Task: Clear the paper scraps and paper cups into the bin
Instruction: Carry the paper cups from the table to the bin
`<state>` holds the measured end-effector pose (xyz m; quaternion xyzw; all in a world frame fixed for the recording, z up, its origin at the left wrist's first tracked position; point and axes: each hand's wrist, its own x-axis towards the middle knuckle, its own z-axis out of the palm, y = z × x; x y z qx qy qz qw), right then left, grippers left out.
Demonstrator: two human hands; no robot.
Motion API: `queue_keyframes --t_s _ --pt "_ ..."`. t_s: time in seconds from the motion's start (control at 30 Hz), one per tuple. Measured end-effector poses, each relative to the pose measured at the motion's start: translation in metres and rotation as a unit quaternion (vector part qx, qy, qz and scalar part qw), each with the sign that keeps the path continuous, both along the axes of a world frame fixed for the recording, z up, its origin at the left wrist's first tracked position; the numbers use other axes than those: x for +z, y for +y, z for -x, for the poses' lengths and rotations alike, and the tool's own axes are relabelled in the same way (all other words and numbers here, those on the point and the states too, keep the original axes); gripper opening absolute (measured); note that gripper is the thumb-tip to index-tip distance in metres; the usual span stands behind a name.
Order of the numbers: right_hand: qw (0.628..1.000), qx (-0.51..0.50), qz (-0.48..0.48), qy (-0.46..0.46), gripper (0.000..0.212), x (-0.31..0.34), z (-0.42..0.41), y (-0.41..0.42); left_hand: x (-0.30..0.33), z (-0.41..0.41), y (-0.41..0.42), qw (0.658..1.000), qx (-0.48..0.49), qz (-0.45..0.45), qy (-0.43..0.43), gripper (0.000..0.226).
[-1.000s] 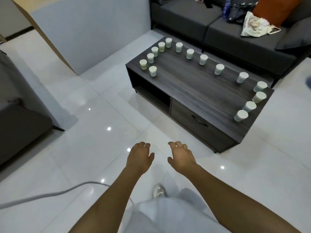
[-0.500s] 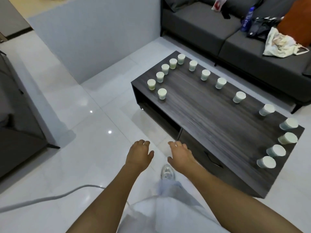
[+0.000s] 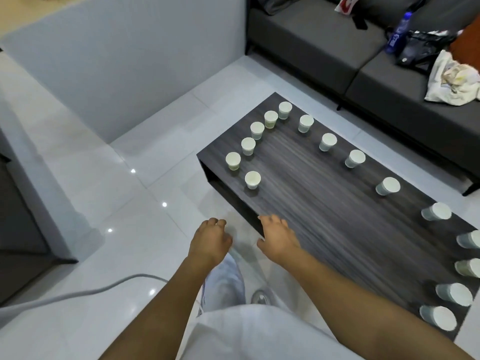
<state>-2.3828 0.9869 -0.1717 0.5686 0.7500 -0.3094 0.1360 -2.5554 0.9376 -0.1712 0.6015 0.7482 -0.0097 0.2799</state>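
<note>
Head view, paper cups (image 3: 252, 180) upright on coffee table (image 3: 324, 203), contents unclear, seemingly empty

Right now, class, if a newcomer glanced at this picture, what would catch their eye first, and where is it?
First, the white paper cups standing in a long curving line round the edges of the dark wood-grain coffee table. Next, the two bare hands, left hand and right hand, reaching out empty at the table's near corner. Behind, a crumpled white cloth lies on the grey sofa.
</note>
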Motion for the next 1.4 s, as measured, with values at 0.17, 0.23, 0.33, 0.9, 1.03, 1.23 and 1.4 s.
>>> queue_keyframes --t_s 0.17,0.23,0.33,0.9,1.03,1.23,1.4 --pt "0.999 -0.044 0.01 -0.016 0.053 -0.011 0.036 0.074 -0.013 0.045 0.093 0.999 -0.032 -0.008 0.006 0.047" --pt "0.998 -0.062 0.015 -0.023 0.054 -0.014 0.054 0.104 -0.016 0.063 0.132 0.999 -0.045 -0.01 0.005 0.048" --pt "0.995 -0.094 0.03 -0.017 0.055 -0.018 0.08 0.144 -0.022 0.088 0.186 0.997 -0.077 -0.008 0.011 0.046" --pt "0.97 -0.217 0.108 -0.034 0.066 -0.156 0.108 0.258 -0.154 0.087 0.358 0.981 -0.188 0.055 0.007 0.056" --pt "0.966 -0.231 0.104 -0.041 0.072 -0.219 0.109 0.276 -0.217 0.077 0.375 0.97 -0.23 0.059 0.043 0.062" --pt "0.965 -0.242 0.097 -0.038 0.075 -0.274 0.107 0.269 -0.278 0.075 0.377 0.962 -0.256 0.07 0.059 0.064" --pt "0.959 -0.268 0.094 -0.007 0.07 -0.286 0.106 0.255 -0.291 0.078 0.365 0.959 -0.269 0.063 0.061 0.054"
